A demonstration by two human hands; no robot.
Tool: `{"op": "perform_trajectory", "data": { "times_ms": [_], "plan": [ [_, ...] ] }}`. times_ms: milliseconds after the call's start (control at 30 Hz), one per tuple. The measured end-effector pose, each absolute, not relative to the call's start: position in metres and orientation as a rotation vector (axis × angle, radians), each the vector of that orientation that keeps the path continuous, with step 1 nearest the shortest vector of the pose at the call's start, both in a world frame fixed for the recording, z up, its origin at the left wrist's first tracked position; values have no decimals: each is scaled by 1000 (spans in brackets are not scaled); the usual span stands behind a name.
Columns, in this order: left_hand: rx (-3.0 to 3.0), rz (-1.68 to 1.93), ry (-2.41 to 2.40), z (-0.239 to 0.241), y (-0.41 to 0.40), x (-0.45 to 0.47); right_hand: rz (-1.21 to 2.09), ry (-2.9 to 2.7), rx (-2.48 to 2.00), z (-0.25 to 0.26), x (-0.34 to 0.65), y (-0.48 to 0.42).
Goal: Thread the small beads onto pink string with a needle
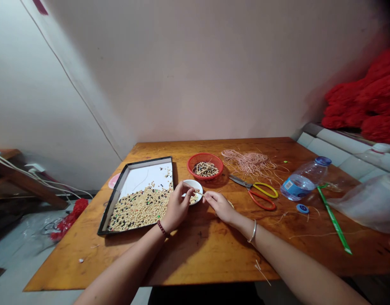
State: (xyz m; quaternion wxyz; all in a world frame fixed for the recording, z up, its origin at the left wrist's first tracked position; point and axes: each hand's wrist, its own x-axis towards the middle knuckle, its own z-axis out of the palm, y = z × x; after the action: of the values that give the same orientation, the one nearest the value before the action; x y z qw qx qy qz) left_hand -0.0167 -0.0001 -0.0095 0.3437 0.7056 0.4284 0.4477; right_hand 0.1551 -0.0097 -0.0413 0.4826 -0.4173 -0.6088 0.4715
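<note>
The left hand (178, 204) and right hand (220, 207) meet near the middle of the brown wooden table (80, 241), nearly touching, each pinching with thumb and forefinger at a fine pale strand with small beads (200, 194). The 2 grips face each other, probably to keep so slight a thing steady and in plain sight; how many beads it carries I cannot tell. It sits above the front right side of a small round white bowl (195, 184), which holds loose cream beads and may stand so close to keep them within fingertip reach.

Beside the left hand, toward the table's left edge, lies a shallow rectangular tray with black outer walls and a white lining (136, 176). Cream beads, mixed with black and a few green ones, spread over its front part; the raised walls presumably stop them rolling off. The lining shows toward its far left corner.

Nearer the table's far edge, a round red plastic mesh basket (204, 157) contains cream and dark beaded strands. To its right are a loose tangle of pink cord (248, 162) and scissors with 1 yellow and 1 red handle loop (252, 186), handles toward the right edge.
</note>
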Motion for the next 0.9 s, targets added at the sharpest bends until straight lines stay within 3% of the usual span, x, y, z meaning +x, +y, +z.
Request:
{"op": "perform_trajectory", "data": {
  "times_ms": [767,900],
  "plan": [
    [1673,1208,1140,-12,0,-14,1385,-1352,-961,-47,152,-14],
    [1676,1195,1122,-12,-1,-14,1307,-1421,-1043,-50,153,-14]
  ]
}}
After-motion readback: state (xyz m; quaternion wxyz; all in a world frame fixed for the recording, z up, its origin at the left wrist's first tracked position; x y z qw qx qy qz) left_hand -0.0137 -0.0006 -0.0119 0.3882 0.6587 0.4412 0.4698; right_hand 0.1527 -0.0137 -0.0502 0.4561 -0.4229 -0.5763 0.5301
